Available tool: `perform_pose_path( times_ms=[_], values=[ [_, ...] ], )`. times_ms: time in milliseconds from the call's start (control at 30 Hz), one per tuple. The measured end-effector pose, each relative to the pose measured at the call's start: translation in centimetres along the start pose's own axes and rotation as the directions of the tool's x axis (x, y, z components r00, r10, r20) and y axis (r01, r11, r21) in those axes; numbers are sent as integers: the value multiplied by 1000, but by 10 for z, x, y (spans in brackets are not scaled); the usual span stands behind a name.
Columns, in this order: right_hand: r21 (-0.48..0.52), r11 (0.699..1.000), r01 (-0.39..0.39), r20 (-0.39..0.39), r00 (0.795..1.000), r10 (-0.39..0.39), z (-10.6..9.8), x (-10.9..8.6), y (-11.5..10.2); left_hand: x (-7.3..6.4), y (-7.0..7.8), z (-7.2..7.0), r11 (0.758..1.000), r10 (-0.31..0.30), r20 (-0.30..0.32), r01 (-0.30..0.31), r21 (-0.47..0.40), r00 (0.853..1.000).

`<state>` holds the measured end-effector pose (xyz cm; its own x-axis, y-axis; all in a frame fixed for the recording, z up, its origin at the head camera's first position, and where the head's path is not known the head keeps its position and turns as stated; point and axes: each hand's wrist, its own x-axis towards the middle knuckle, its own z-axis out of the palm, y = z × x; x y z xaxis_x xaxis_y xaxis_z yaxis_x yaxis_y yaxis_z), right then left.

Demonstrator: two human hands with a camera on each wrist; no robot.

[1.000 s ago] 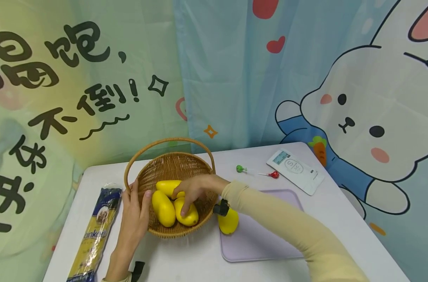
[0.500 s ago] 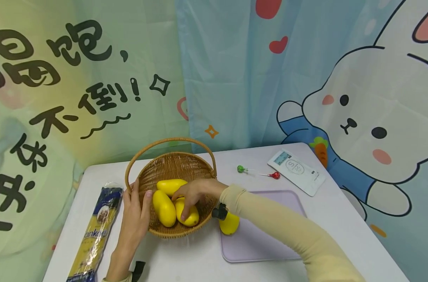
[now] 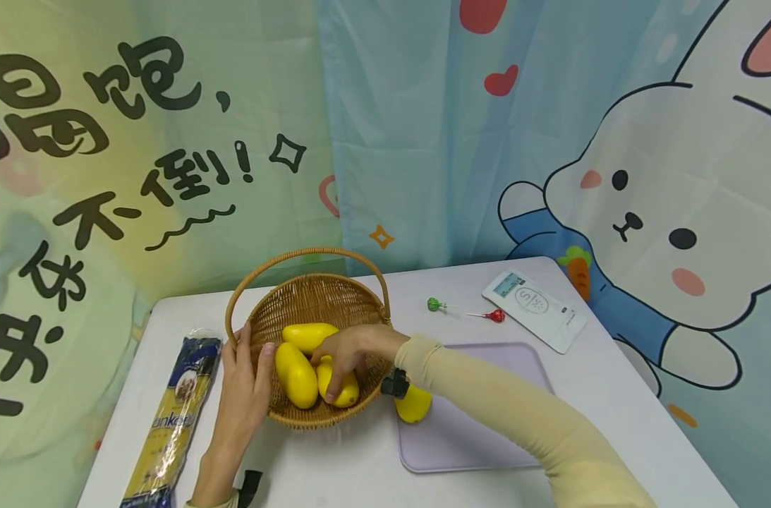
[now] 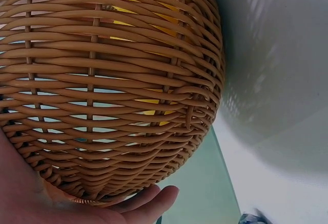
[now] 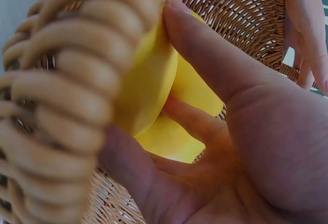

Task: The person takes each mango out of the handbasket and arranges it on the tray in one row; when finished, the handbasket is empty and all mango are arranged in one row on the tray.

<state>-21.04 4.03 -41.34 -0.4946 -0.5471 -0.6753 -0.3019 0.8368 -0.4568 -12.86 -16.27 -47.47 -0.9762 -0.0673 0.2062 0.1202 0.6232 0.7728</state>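
Observation:
A brown wicker basket (image 3: 324, 293) with an arched handle holds several yellow mangoes. My left hand (image 3: 245, 388) grips its left side, with the thumb at the rim; the left wrist view shows fingers (image 4: 148, 206) against the outer weave (image 4: 102, 111). Inside the basket, my right hand (image 3: 353, 347) holds the front-right mango (image 3: 347, 395), its fingers and thumb spread around it in the right wrist view. A second mango (image 3: 296, 377) lies to the left and a third mango (image 3: 305, 336) behind. Part of the held mango (image 5: 146, 88) is hidden by the basket rim.
Right of the basket, another yellow mango (image 3: 413, 406) lies on a light purple tray (image 3: 474, 444), partly under my right forearm. A noodle-like long packet (image 3: 172, 423) lies at left. Farther back are a green lollipop (image 3: 433, 304), a red lollipop (image 3: 496, 315) and a white pouch (image 3: 534, 310).
My right hand has shifted very slightly over the front-right mango, with its fingers a little lower around it. My left hand and the basket have stayed in place.

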Motion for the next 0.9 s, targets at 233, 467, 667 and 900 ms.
perform_pose_path(
  times_ms=[233, 467, 667, 900],
  values=[
    [27, 1000, 5, -4, 1000, -5, -1, -2, 0, -1, 0, 0, 1000, -5, -1, 5, 1, 1000],
    [73, 997, 27, -15, 1000, -26, -6, -8, 2, -1, 0, 0, 1000, -2, 5, 2, -9, 1000],
    [105, 994, 40, -40, 999, -36, -11, -15, 1, -1, 1, 0, 1000, -1, 13, 1, -14, 1000],
    [-12, 996, 85, -106, 991, -86, -25, -28, -3, -1, 1, -1, 1000, -1, 14, 1, -19, 1000]
  ],
)
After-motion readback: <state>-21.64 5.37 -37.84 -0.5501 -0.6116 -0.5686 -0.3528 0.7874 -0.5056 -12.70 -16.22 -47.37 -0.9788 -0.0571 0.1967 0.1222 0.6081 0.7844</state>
